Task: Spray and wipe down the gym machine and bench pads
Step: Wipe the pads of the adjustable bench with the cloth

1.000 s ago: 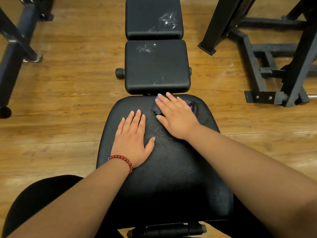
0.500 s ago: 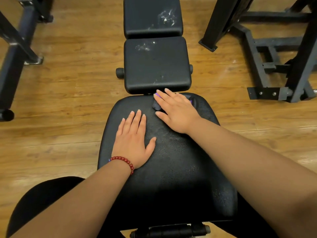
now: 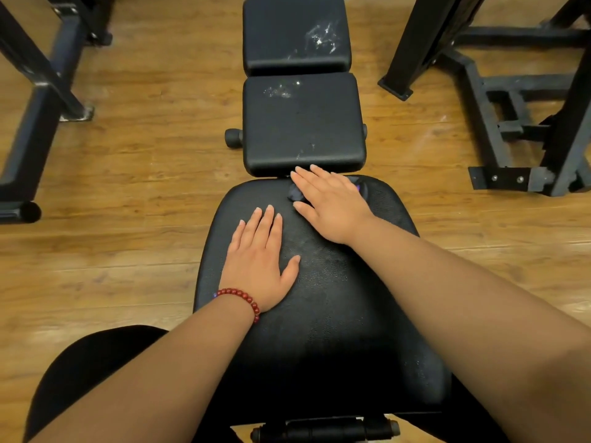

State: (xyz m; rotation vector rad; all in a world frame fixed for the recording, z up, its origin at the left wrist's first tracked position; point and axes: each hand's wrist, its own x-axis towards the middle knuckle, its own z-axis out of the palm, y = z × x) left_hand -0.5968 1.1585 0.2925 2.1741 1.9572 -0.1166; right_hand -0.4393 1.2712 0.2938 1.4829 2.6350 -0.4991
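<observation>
The left hand [image 3: 259, 266] is laid flat on the seat pad [image 3: 335, 330], fingers straight, thumb spread, nothing gripped; a red bead bracelet [image 3: 240, 297] is worn at its wrist; the right hand [image 3: 331, 206] is pressed palm-down at the seat pad's far edge, fingers extended over a dark cloth [image 3: 295, 195], pinned, not clutched; its fingertips are seen right at the middle pad [image 3: 303, 123] just beyond the seat pad; the far pad [image 3: 287, 30] past that is cut off by the top of the view; white spray marks [image 3: 321, 38] are seen on both; bare wooden floor [image 3: 144, 174] is left open either side of the seat pad, black machine frames [image 3: 422, 33] standing further out; most of the cloth is hidden under the palm, only a crumpled corner and a purple trace being made out
</observation>
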